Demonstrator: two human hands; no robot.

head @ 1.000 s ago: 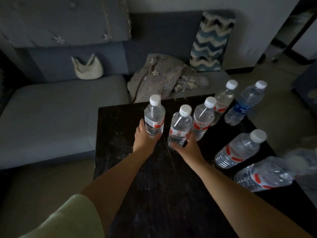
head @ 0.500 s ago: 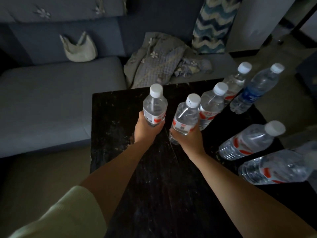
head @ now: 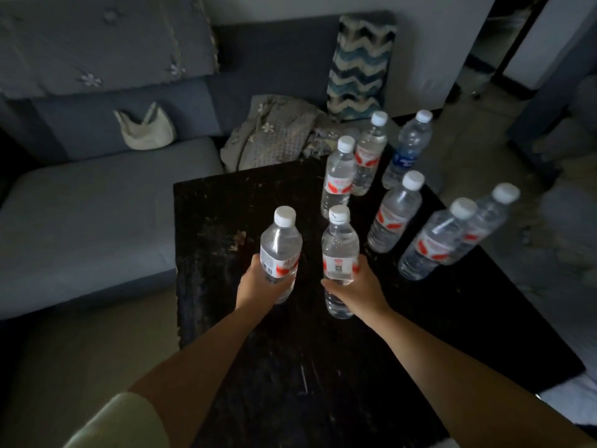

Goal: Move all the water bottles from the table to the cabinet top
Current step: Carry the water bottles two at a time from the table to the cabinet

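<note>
Two clear water bottles with white caps and red labels are held up above the dark table [head: 226, 221]. My left hand [head: 258, 286] grips the left bottle [head: 280, 244] around its lower body. My right hand [head: 358, 289] grips the right bottle [head: 339, 250] the same way. Both are upright and off the table top. Several more bottles stand on the table's far right part: two red-labelled ones [head: 337, 179] close together, a blue-labelled one [head: 407, 150], one in the middle [head: 394, 215] and two at the right edge [head: 436, 240]. No cabinet is in view.
A grey-blue sofa [head: 97, 205] runs along the left and far side of the table. On it lie a pale bag [head: 147, 132], a crumpled grey cloth [head: 274, 134] and a zigzag-patterned cushion [head: 360, 66]. Floor and a doorway show at the right.
Both hands have lifted their bottles off the table and drawn them toward me. The view has shifted, so the standing bottles now appear farther away at the upper right.
</note>
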